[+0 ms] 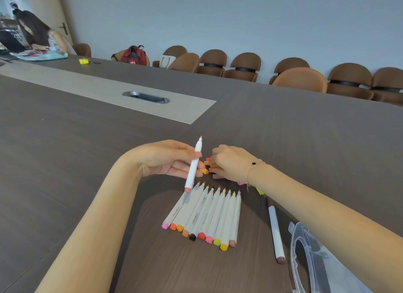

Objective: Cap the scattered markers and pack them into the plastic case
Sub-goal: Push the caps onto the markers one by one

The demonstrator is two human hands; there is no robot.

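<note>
Your left hand [174, 159] is gripping an uncapped marker [193, 166] upright; your right hand [231, 161], fingers curled, is picking through loose caps [204, 171] for a match.

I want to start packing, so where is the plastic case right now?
In the head view, the plastic case lies at the bottom right on the table, under the right forearm, just right of the lone capped marker.

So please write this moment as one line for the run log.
left hand: holds uncapped marker upright | right hand: picking among loose caps | marker row: uncapped, on table | plastic case: no markers visible inside
</note>
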